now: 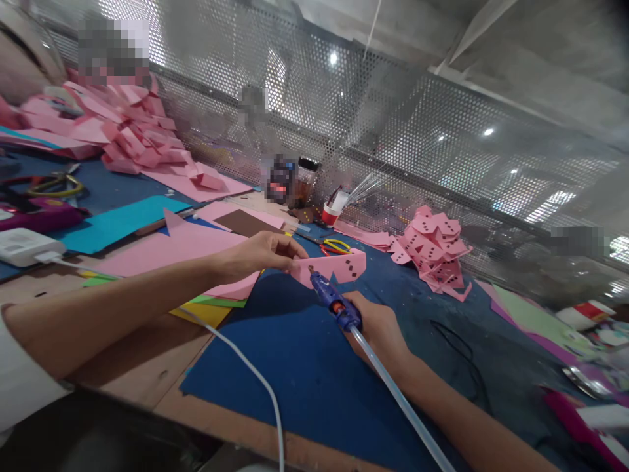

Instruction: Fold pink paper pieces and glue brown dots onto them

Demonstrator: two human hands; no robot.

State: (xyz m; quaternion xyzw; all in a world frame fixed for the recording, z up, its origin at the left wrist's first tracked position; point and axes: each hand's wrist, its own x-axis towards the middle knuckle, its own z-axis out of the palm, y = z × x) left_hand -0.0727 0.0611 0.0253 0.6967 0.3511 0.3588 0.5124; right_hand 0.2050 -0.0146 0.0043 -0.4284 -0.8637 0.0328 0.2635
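Between its thumb and fingers, my left hand (268, 255) pinches one end of a folded pink foam piece (324, 263). The piece is held above the blue mat, with dark diamond marks near its right end and a notch in its lower edge. My right hand (381, 328) grips a blue hot glue gun (339, 301), its nozzle at the left part of the pink piece; I cannot tell if the tip touches. A long translucent glue stick (398, 396) sticks out of the gun's back. Yellow-and-red handled scissors (337, 246) lie just behind the piece.
Blue mats (265, 380) cover the table. A heap of folded pink pieces (142, 131) is at far left, a marked pink pile (432, 246) at right. A red-and-white cup (331, 213) stands by the mesh panel (393, 124). A white cable (255, 373) crosses the front.
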